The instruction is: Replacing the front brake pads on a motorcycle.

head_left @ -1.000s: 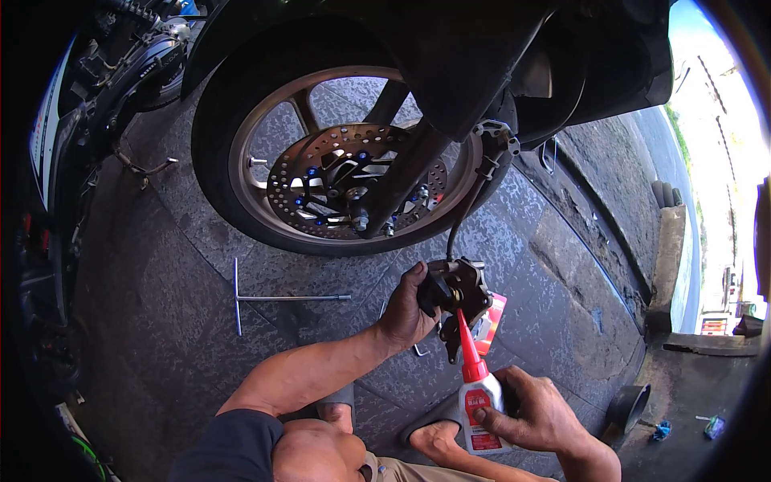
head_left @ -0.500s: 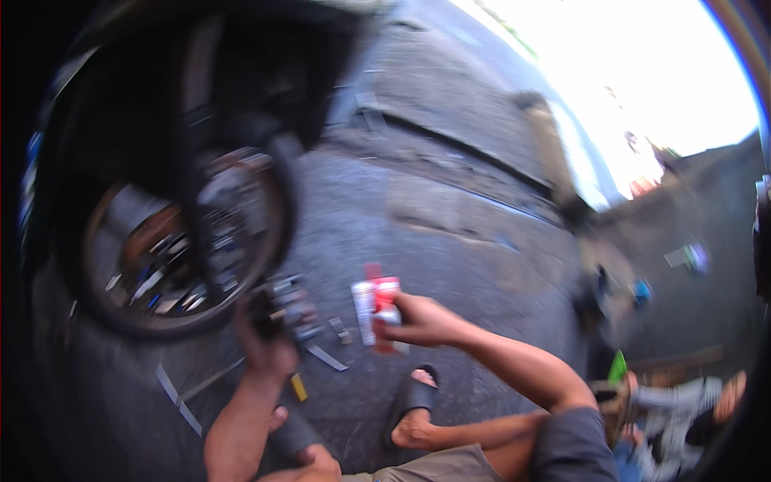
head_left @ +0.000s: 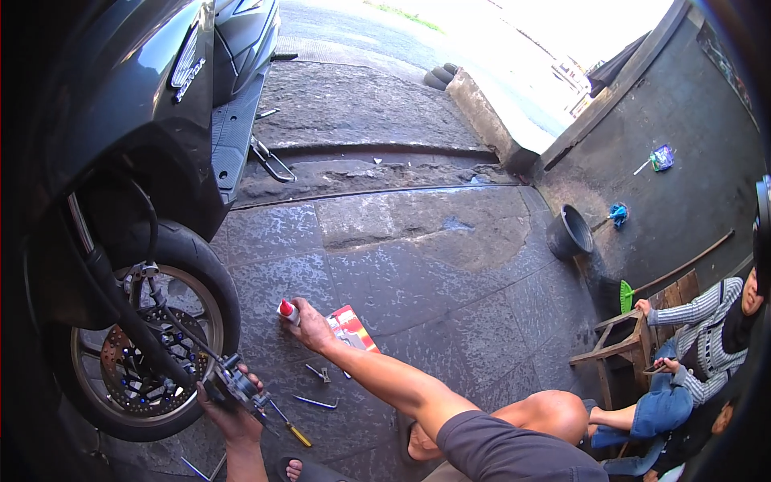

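Observation:
At lower left my left hand [head_left: 231, 418] is closed round a metal brake caliper [head_left: 233, 381], whose hose runs up beside the scooter's front wheel [head_left: 218, 293] and perforated disc [head_left: 114, 357]. My right hand [head_left: 313, 328] grips a white bottle with a red nozzle [head_left: 287, 312], held out to the wheel's right. Beside that hand lies a red-and-orange package [head_left: 353, 328]. Below are a bent hex key [head_left: 315, 402], a small metal part [head_left: 322, 373], a yellow-handled screwdriver [head_left: 299, 434] and, partly cut off, a T-handle wrench [head_left: 195, 468].
A dark scooter [head_left: 165, 145] fills the upper left. At right, two people, one in a striped top [head_left: 707, 325], are by a wooden bench [head_left: 614, 349]. Beyond are a green broom [head_left: 626, 296], a black bucket [head_left: 569, 231] and a raised concrete edge [head_left: 486, 116] with tyres.
The view has swung rightward. My right hand has carried the bottle away from the caliper, its nozzle no longer against it; my left hand still holds the caliper.

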Available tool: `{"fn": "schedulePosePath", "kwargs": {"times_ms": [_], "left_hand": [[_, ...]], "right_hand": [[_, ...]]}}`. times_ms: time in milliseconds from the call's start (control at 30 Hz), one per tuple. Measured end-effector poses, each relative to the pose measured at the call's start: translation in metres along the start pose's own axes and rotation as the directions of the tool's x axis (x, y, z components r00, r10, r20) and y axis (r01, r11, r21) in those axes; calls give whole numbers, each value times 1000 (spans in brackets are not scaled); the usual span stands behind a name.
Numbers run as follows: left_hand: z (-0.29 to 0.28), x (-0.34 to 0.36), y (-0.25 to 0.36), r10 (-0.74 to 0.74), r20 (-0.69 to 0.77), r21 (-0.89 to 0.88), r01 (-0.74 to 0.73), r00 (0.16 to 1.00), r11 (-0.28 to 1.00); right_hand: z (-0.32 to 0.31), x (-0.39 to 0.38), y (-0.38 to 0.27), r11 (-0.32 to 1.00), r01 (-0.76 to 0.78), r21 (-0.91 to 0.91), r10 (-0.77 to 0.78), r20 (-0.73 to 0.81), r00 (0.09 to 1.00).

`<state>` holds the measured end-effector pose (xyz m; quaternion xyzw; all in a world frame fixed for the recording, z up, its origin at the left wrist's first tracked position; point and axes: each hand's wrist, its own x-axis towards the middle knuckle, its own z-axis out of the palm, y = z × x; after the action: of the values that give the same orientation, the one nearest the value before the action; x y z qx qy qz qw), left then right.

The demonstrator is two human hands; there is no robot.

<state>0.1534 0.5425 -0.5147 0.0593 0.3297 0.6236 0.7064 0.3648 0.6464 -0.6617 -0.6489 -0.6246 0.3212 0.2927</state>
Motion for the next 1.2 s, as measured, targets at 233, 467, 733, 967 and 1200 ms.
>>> {"fn": "schedulePosePath", "kwargs": {"times_ms": [233, 467, 733, 967, 1200], "left_hand": [[-49, 19, 14, 24, 71, 87, -30, 997, 996], [-59, 58, -5, 245, 307, 430, -363, 920, 827], [-51, 52, 30, 413, 443, 852, -517, 796, 83], [-16, 51, 23, 404, 416, 909, -366, 815, -198], [1, 54, 22, 487, 433, 879, -236, 758, -414]], "right_hand": [[-10, -70, -44, 905, -230, 359, 159, 218, 963], [-31, -101, -107, 914, -9, 405, -97, 239, 966], [11, -63, -119, 935, 33, 353, -110, 203, 973], [8, -38, -101, 920, 275, 279, -292, 22, 956], [14, -25, -102, 893, 277, 355, -310, 41, 950]]}}
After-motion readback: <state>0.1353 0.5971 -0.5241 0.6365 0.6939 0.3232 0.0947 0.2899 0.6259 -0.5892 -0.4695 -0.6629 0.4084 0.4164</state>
